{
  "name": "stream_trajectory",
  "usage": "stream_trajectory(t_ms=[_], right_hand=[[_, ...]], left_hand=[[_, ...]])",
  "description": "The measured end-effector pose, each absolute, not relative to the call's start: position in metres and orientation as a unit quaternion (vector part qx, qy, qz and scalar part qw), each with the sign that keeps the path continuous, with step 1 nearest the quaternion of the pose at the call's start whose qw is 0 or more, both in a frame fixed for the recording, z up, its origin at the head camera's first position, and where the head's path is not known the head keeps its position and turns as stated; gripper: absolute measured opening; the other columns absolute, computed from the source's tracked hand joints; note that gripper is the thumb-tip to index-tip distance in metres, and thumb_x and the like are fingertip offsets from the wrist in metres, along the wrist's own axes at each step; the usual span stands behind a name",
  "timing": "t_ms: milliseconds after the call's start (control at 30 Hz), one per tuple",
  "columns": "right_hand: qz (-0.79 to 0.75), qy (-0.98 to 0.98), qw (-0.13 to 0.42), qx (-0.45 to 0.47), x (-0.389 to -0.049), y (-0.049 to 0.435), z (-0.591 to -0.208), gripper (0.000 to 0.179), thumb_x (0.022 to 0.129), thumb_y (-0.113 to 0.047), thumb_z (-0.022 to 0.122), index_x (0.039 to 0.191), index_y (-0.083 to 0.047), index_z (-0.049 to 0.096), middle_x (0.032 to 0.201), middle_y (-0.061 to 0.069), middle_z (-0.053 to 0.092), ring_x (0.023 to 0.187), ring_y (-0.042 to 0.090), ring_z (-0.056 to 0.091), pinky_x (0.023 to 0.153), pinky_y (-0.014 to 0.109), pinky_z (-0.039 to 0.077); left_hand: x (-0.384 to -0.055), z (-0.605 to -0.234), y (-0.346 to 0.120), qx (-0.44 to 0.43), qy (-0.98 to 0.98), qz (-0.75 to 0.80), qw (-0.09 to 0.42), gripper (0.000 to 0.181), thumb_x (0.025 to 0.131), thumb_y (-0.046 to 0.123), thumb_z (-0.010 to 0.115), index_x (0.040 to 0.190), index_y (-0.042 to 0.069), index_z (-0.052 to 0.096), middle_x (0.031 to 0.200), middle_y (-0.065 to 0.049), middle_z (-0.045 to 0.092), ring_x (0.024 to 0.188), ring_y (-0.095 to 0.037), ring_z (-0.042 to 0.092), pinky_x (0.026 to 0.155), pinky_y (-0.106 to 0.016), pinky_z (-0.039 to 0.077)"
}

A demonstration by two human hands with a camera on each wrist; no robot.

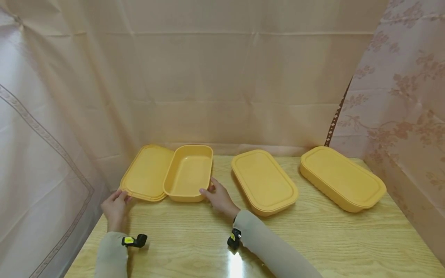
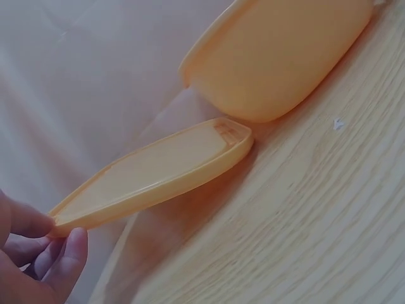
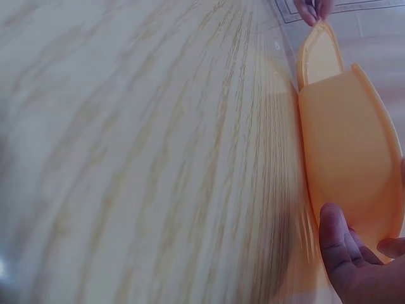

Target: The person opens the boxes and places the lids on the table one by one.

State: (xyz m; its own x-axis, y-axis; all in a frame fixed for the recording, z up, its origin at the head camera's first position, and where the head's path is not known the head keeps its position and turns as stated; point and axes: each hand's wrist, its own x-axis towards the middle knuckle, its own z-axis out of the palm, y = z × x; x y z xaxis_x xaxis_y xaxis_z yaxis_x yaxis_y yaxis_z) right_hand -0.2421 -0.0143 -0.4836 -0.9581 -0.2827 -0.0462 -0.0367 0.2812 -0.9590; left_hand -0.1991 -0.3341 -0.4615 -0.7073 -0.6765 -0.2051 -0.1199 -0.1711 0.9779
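Observation:
At the left of the head view, a yellow rectangular lid (image 1: 147, 173) lies inner side up beside an open yellow food container (image 1: 189, 173). My left hand (image 1: 115, 206) pinches the lid's near left corner between thumb and fingers. In the left wrist view the lid (image 2: 152, 171) is tilted, with the held end raised off the table and the other end low next to the container (image 2: 272, 63). My right hand (image 1: 220, 197) grips the container's near right corner, thumb by the rim and fingers along the side wall. Inside the container nothing shows.
Two more yellow containers with their lids on stand to the right, one near the middle (image 1: 264, 181) and one farther right (image 1: 342, 179). A wood-grain table (image 1: 194, 243) carries everything. Cloth curtains (image 1: 222, 77) hang behind and at both sides.

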Motion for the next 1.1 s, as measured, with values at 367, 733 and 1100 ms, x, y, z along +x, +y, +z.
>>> stream_trajectory(t_ms=[367, 733, 1100], right_hand=[[-0.594, 0.79, 0.114, -0.102, -0.243, -0.018, -0.483, 0.063, 0.095, -0.033, 0.063, 0.149, -0.013, 0.037, 0.099, 0.008, 0.051, 0.071, 0.022, 0.06, 0.057, 0.024, 0.049], [-0.594, 0.789, 0.115, -0.103, -0.242, -0.022, -0.482, 0.062, 0.095, -0.031, 0.063, 0.149, -0.013, 0.038, 0.096, 0.008, 0.053, 0.069, 0.024, 0.061, 0.053, 0.023, 0.046], [-0.591, 0.792, 0.115, -0.101, -0.242, -0.025, -0.483, 0.065, 0.095, -0.031, 0.063, 0.15, -0.01, 0.035, 0.096, 0.008, 0.054, 0.068, 0.02, 0.059, 0.055, 0.023, 0.048]], left_hand=[[-0.198, -0.464, -0.341, 0.367, -0.601, -0.693, 0.154, 0.051, 0.099, 0.01, 0.05, 0.147, -0.003, 0.036, 0.122, 0.004, 0.048, 0.081, 0.003, 0.057, 0.082, -0.012, 0.053], [-0.195, -0.467, -0.344, 0.37, -0.626, -0.675, 0.126, 0.054, 0.099, 0.008, 0.046, 0.148, -0.006, 0.03, 0.117, -0.005, 0.046, 0.074, 0.005, 0.057, 0.081, -0.012, 0.054], [-0.197, -0.466, -0.348, 0.373, -0.68, -0.622, 0.106, 0.052, 0.097, 0.003, 0.047, 0.144, -0.013, 0.033, 0.11, -0.014, 0.052, 0.059, 0.002, 0.058, 0.061, -0.015, 0.054]])
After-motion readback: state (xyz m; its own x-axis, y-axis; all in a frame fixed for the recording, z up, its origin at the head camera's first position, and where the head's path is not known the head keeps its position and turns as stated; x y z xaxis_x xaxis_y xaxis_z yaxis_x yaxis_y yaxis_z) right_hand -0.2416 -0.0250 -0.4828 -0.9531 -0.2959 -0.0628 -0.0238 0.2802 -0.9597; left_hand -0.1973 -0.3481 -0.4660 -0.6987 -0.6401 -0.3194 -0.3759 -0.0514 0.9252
